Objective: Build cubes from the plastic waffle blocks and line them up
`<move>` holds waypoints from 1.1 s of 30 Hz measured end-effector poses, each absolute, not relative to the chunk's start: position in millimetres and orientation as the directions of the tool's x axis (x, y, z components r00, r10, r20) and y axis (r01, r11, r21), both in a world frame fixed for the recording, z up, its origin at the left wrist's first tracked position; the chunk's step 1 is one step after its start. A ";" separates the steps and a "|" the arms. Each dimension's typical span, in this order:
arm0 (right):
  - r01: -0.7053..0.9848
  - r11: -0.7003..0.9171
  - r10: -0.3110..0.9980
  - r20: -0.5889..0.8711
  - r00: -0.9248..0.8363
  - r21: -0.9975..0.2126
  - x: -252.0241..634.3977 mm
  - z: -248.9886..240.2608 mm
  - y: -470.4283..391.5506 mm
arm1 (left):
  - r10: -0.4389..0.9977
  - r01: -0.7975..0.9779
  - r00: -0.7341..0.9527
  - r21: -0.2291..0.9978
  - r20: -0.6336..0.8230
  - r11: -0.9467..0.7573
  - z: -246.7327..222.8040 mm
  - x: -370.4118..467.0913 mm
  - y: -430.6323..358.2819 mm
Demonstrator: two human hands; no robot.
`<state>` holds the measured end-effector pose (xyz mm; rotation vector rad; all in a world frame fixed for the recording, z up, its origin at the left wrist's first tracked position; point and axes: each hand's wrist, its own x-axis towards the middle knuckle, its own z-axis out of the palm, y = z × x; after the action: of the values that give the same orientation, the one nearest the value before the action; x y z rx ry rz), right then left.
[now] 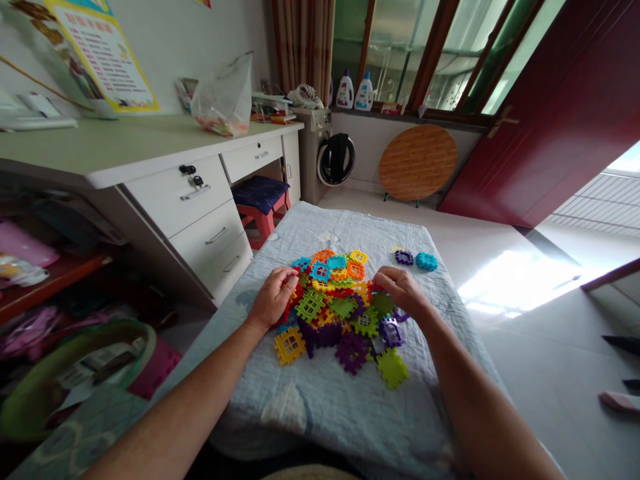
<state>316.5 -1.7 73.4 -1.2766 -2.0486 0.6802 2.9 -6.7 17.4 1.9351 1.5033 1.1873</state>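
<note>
A heap of plastic interlocking building blocks (311, 305) in several colours lies on the cloth-covered table, many of them square with toothed edges and window-like grids. My left hand (274, 295) is at the heap's left side, its fingers curled together beside red pieces. At the right side, my right hand (401, 289) has its fingers pinched, close to a green block (383, 304). What either hand grips is hidden by the fingers. A yellow window block (290, 346) and a green square block (393, 369) lie at the near edge.
A purple block (404, 257) and a stack of blue blocks (427, 261) sit apart at the table's far right. Left of the table stands a white desk (215, 230), with a red stool (265, 223) beside it. A green basket (145, 353) is at the lower left.
</note>
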 end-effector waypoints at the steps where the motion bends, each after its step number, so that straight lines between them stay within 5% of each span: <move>1: 0.606 0.407 0.911 0.257 -0.322 -0.684 312.4 74.4 -3.6 | 0.928 0.575 0.053 0.748 0.369 -0.330 17.5 3.1 -6.6; 6: 0.597 0.519 0.854 0.341 -0.393 -0.612 294.8 81.4 -13.0 | 0.926 0.589 0.055 0.737 0.374 -0.332 16.7 3.3 -5.3; 9: 0.669 0.609 0.792 0.374 -0.482 -0.427 290.9 84.9 -17.3 | 0.925 0.598 0.060 0.729 0.376 -0.335 15.8 2.8 -4.9; 14: 0.840 0.525 0.840 0.247 -0.484 -0.138 299.2 82.1 -18.0 | 0.923 0.600 0.068 0.724 0.379 -0.341 14.8 2.2 -4.7; 19: 0.783 0.553 0.823 0.331 -0.461 -0.286 290.2 76.4 -18.8 | 0.926 0.613 0.063 0.718 0.372 -0.330 13.4 2.4 -3.9; 26: 0.687 0.656 0.747 0.404 -0.528 -0.313 260.6 59.7 -20.0 | 0.928 0.613 0.066 0.719 0.367 -0.327 13.4 2.1 -3.9; 30: 0.591 0.569 0.818 0.467 -0.336 -0.572 273.2 64.4 -15.6 | 0.931 0.620 0.068 0.716 0.360 -0.322 12.5 1.8 -2.7; 33: 0.499 0.429 0.903 0.359 -0.235 -0.753 283.1 64.4 -13.4 | 0.931 0.621 0.063 0.717 0.359 -0.318 12.4 2.2 -2.6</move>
<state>283.1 -13.4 64.4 -1.1916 -1.8816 0.6378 2.2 -2.6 12.4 1.9751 1.5493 1.1381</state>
